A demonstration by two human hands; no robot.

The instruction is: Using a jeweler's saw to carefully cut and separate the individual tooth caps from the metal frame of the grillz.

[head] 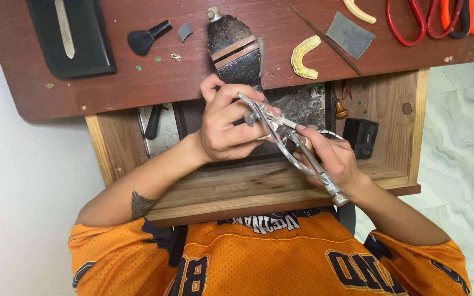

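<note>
Slim silvery metal saw frame (292, 153) — bright, glossy. Dark reddish-brown wooden bench top (138, 82) — worn, dull, scuffed. Pale raw-wood drawer (248, 192), rough-grained. Black bench peg (234, 46), gritty, matt. Grey abrasive sheet (349, 35), coarse. Orange mesh cloth jersey (270, 257).

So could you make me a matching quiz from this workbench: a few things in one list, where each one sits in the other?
Things:
1. red-handled scissors
2. yellow curved toothed piece
3. small black box
4. long silver metal tool

Places:
A. inside the wooden drawer, right side
B. held by the left hand and the right hand
C. far right of the red-brown bench top
D. on the bench top beside the dark block

Pairs: 1-C, 2-D, 3-A, 4-B
</note>
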